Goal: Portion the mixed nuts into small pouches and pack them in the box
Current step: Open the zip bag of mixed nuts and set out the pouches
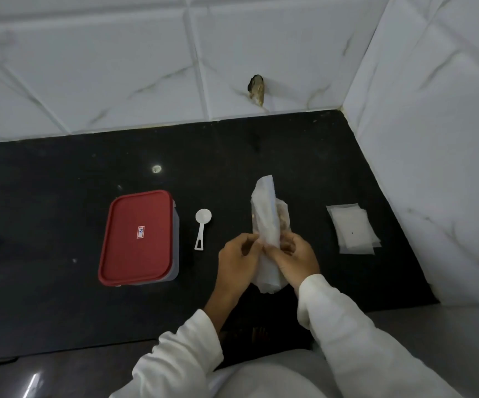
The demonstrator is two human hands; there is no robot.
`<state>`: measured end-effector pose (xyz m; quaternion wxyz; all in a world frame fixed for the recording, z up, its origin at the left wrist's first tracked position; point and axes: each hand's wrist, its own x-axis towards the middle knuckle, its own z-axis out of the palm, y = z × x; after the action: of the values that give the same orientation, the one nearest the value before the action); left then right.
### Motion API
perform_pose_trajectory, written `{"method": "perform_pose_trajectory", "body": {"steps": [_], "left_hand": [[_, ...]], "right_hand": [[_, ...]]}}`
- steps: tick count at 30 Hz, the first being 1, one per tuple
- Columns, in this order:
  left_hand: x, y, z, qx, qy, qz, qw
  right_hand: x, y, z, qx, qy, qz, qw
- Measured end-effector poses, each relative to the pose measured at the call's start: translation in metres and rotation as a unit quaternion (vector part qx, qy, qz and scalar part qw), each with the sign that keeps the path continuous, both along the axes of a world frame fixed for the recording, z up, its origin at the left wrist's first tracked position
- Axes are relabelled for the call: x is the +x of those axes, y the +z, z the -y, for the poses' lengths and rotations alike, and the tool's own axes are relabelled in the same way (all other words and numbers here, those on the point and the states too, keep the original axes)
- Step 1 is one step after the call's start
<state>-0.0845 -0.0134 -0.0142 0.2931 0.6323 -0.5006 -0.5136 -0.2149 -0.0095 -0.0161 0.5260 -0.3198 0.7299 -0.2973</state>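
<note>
View from above onto a black counter [60, 182] against white tiled walls. At the centre a translucent plastic bag of mixed nuts [264, 214] lies lengthwise, its far end folded over, with brown nuts showing dimly through the right side. The left hand [239, 255] and right hand [295, 258] meet at its middle, the fingers of both curled and pinching the thin film. The bag looks soft, crinkly and slippery, with its weight in the loose nuts. It is probably best held by the film near the opening, with the filled part supported from below. To the left are a white scoop [202, 226] and a box [138, 237] closed with a red lid. A stack of small pouches [353, 228], flat and flimsy, lies well apart on the right.
</note>
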Motion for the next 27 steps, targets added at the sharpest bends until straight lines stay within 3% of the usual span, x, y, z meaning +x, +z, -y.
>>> {"method": "perform_pose_trajectory", "body": {"steps": [3,8,13,19,27], "left_hand": [[-0.005,0.005,0.0,-0.059,0.046,0.005,0.997],[-0.012,0.014,0.003,-0.074,0.004,0.0,0.997],[-0.013,0.019,0.007,-0.032,0.031,-0.059,0.997],[-0.004,0.024,0.011,0.025,0.013,-0.103,0.994],[-0.011,0.027,0.001,0.005,0.058,-0.12,0.991]], "right_hand": [[0.0,0.008,-0.001,-0.028,0.026,-0.054,0.998],[0.007,0.018,-0.01,-0.081,0.054,-0.146,0.984],[0.005,0.027,-0.019,-0.12,0.051,-0.046,0.99],[-0.005,0.034,-0.014,-0.093,-0.029,0.058,0.994],[-0.008,0.048,-0.009,-0.103,0.007,0.041,0.994]]}}
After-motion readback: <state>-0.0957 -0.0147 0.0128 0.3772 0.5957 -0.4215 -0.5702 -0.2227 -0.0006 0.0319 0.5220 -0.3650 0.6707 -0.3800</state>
